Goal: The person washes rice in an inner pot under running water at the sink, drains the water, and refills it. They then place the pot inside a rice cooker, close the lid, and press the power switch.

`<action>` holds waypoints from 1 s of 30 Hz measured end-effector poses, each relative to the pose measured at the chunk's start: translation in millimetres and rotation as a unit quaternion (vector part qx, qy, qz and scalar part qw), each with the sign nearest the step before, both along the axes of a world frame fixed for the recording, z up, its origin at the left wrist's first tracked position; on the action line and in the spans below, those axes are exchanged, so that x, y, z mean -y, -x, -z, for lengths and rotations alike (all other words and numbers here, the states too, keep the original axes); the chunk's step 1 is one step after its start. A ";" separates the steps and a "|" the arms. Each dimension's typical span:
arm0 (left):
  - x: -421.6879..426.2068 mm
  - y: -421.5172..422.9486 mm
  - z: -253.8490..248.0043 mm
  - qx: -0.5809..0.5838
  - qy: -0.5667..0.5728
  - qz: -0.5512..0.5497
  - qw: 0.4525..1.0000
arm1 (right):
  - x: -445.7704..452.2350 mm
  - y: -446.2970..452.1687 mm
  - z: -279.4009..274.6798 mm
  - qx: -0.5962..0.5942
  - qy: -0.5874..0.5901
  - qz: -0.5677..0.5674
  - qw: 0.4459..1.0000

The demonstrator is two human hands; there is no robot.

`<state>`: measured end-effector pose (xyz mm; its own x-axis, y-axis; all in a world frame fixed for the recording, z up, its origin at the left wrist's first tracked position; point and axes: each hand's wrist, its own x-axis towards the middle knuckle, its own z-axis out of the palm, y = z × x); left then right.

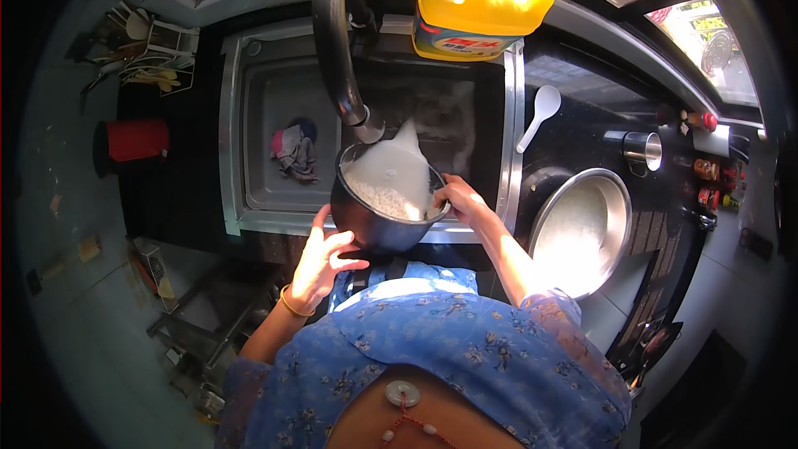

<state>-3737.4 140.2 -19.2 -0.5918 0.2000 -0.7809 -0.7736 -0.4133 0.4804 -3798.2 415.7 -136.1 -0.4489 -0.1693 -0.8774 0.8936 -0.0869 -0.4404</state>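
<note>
A dark inner pot (pixel 378 229) with white rice (pixel 384 198) inside is tilted away from me over the sink's front edge. Cloudy water (pixel 407 137) runs over its far rim into the right basin. My right hand (pixel 459 198) is closed on the pot's right rim, with some fingertips hidden inside. At the lower left, my left hand (pixel 320 259) holds the pot from its side and underside, fingers spread against it. The black faucet (pixel 337 50) arches above, its spout near the pot's far left rim.
A crumpled cloth (pixel 294 152) lies in the left basin (pixel 258 116). Behind the sink stands a yellow jug (pixel 482 12). To the right are a white spoon (pixel 542 112), a large metal basin (pixel 582 229) and a metal cup (pixel 642 151). A red object (pixel 137 140) sits left.
</note>
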 end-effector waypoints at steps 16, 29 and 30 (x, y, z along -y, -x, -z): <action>4.0 -6.2 -7.5 -0.003 0.019 -0.004 1.000 | 2.1 1.2 -3.1 0.030 0.050 -0.029 0.998; 10.5 -16.3 -1.1 -0.003 0.016 -0.021 1.000 | 8.0 -2.2 3.4 0.030 0.058 -0.040 0.997; 10.8 -16.8 -1.2 -0.002 0.016 -0.021 1.000 | 9.7 -2.0 0.1 0.031 0.058 -0.040 0.997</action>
